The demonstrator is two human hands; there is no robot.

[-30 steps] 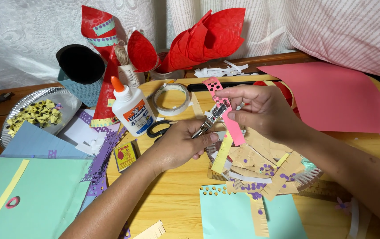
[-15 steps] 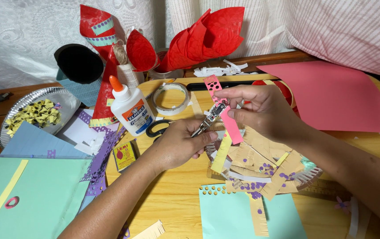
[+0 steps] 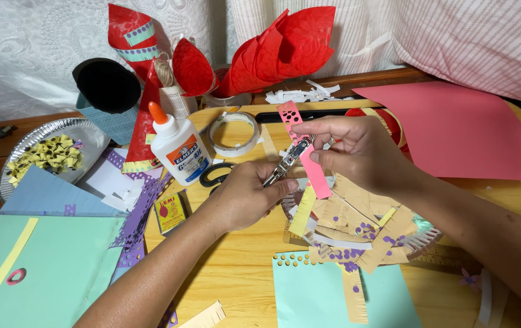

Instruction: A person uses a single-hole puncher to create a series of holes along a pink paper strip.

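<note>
My left hand grips a small metal hole punch above the wooden table. My right hand pinches a pink paper strip with punched holes near its top end. The strip passes through the punch's jaw, about halfway down its length. Below both hands lies a paper plate heaped with tan, yellow and white paper scraps dotted with purple circles.
A white glue bottle with an orange cap stands left of the hands, next to a tape roll and black-handled scissors. A foil tray holds yellow bits. Red paper cones, a pink sheet and teal sheets surround the work.
Almost nothing differs; the hands, punch and pink strip hold nearly the same place, shifted very slightly.
</note>
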